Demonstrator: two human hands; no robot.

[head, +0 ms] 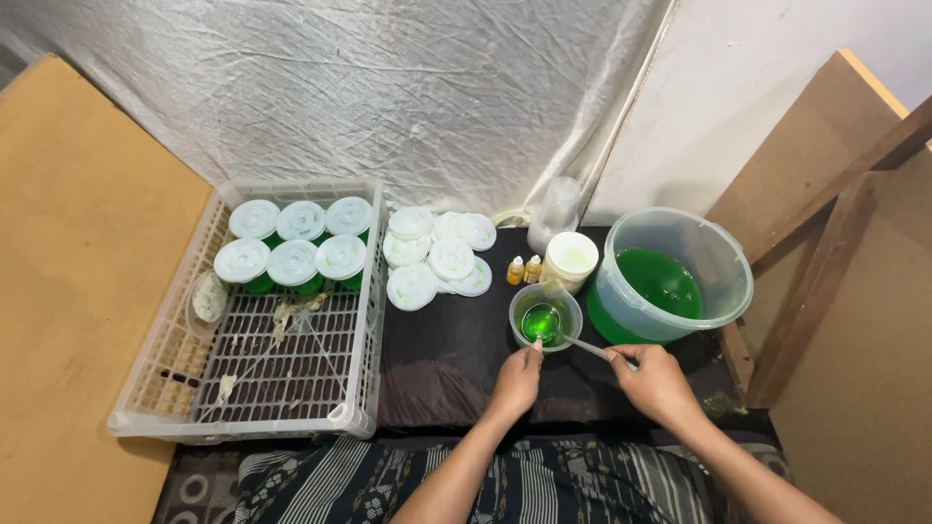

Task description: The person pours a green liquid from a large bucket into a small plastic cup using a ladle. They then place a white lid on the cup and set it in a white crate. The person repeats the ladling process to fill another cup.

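Six lidded cups (pixel 294 247), white tops over green contents, stand in two rows at the far end of the white crate (pixel 155 388). Two small yellow dropper bottles (pixel 523 270) stand on the dark mat beside a cream tub (pixel 569 260); their labels look dark-banded, though too small to tell. No signs or screens.

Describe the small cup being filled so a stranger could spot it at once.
Start at the big clear bucket of green liquid on the right. Just left of it, on the dark mat, stands a small clear cup with the left hand at its rim. Unlike the lidded cups in the white crate, it is open.
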